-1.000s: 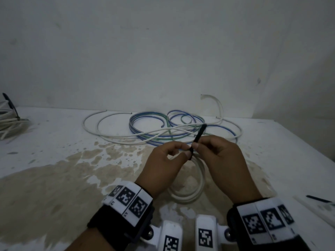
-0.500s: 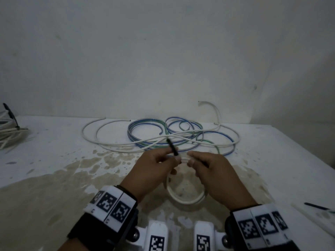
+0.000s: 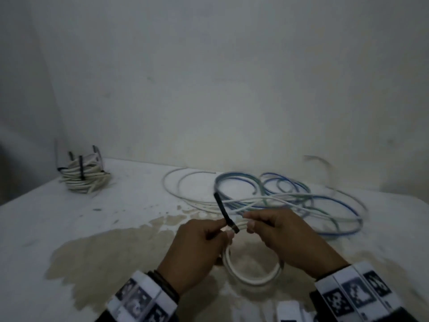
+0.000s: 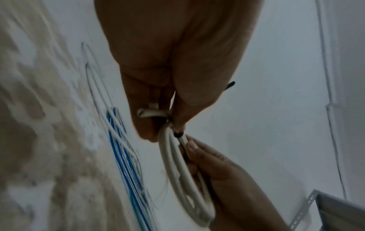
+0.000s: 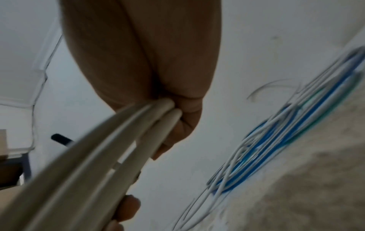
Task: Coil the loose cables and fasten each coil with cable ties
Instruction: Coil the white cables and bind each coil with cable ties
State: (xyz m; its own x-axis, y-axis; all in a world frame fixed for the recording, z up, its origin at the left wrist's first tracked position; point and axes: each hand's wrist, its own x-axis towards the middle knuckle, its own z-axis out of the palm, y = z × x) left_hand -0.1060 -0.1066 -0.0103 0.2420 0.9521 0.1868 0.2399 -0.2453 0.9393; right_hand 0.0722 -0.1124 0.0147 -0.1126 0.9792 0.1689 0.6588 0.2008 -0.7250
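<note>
nearest us the white coil (image 3: 251, 273) hangs between our hands, its lower loop just above the stained desk (image 3: 69, 228), its top bunched at our fingertips. our left hand (image 3: 199, 249) pinches the black cable tie (image 3: 224, 211) where it wraps the bundle, the tail standing up and leaning left, away from us. our right hand (image 3: 285, 235) pinches the coil's strands just right of the tie. so the tie crosses the strands, and we judge the left hand is placed to pull the tail tight. beyond lie the loose blue and white cables (image 3: 290, 198); far left sits a tied coil stack (image 3: 84, 177).
</note>
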